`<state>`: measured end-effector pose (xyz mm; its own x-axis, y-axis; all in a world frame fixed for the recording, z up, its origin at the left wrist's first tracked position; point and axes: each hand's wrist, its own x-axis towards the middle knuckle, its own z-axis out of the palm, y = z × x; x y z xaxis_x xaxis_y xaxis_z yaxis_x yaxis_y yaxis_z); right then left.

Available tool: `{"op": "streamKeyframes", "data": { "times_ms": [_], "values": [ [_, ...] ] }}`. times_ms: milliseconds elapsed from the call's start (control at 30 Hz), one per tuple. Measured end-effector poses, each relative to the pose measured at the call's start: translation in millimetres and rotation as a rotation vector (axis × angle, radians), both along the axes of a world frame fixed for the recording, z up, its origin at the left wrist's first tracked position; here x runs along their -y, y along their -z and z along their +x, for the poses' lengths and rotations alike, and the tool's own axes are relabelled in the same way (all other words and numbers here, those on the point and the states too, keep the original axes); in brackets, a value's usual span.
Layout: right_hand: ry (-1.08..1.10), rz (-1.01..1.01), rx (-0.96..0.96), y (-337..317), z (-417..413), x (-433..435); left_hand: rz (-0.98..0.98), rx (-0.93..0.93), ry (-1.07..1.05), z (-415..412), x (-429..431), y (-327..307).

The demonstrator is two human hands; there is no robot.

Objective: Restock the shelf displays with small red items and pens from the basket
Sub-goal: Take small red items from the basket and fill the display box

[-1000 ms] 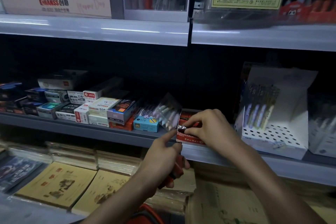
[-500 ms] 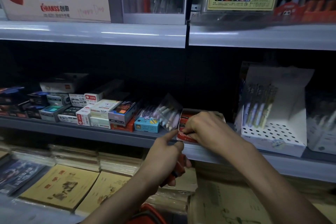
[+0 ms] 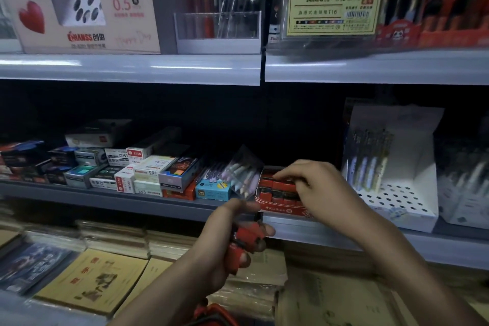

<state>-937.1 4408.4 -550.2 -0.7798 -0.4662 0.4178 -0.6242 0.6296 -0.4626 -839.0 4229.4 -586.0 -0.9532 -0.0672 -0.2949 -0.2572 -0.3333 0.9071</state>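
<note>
Small red items (image 3: 244,242) sit clenched in the left hand (image 3: 225,249), below the middle shelf's front edge (image 3: 164,209). Right hand (image 3: 315,188), fingers curled down, presses into the red display box (image 3: 277,193) at that edge; grip unclear.

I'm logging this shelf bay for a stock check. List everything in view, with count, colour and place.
red display box: one, red, middle shelf edge, rows of small red items inside
small red items: several, red, in left hand
small stationery boxes: many, mixed colours, middle shelf left
clear pen pack: one, pastel pens, left of red box
white perforated pen stand: one, white, middle shelf right
heart-print pen display: one, beige, top shelf left
notebooks: stacks, tan, bottom shelf
basket: red rim, bottom edge
left hand: holding red items
right hand: over red box
</note>
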Motion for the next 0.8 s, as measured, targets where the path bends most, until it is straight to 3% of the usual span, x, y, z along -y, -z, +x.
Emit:
{"op": "streamKeyframes", "data": {
  "times_ms": [300, 633, 800],
  "values": [
    [-0.303, -0.002, 0.359, -15.8, 34.6, -8.1, 0.481, 0.079, 0.102, -8.7, -17.4, -10.1],
    [-0.284, 0.068, 0.514, -4.4, 20.6, -20.5, 0.426, 0.102, 0.166, -10.1, -20.8, 3.9],
    [-0.142, -0.266, 0.548, -7.5, 12.6, -21.0, 0.429, 0.108, 0.191, -9.3, -16.4, 9.5]
  ]
}}
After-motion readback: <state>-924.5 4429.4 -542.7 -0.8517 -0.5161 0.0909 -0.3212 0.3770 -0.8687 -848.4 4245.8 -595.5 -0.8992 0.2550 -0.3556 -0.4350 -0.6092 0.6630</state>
